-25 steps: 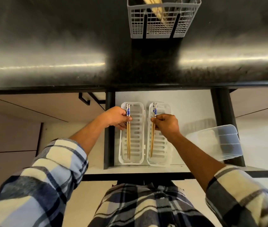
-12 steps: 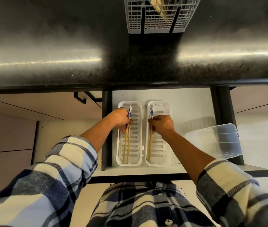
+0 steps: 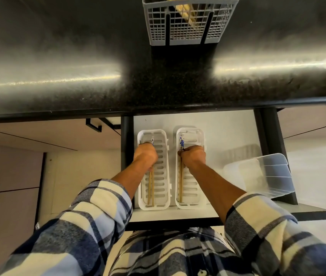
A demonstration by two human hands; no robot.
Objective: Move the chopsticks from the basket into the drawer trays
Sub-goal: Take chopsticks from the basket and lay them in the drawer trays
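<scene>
1. Now the fingers of the left hand [image 3: 145,155] are curled around a pair of wooden chopsticks [image 3: 150,186], near the blue-patterned top end, and the pair lies inside the left white slotted tray [image 3: 167,156].
2. Likewise, the right hand [image 3: 193,157] pinches a second pair [image 3: 180,184] near its patterned end, and this pair lies along the right tray [image 3: 201,140].
3. Both trays sit side by side in the open drawer [image 3: 227,132]; a clear plastic bin [image 3: 267,176] leans at its right edge.
4. Chopsticks look light, stiff and smooth, so I judge they can roll or slip apart; holding both sticks together near the thicker end seems best.
5. On the dark surface [image 3: 78,76] above, the grey cutlery basket [image 3: 158,26] holds more chopsticks [image 3: 186,12], so I think the task is not finished.
</scene>
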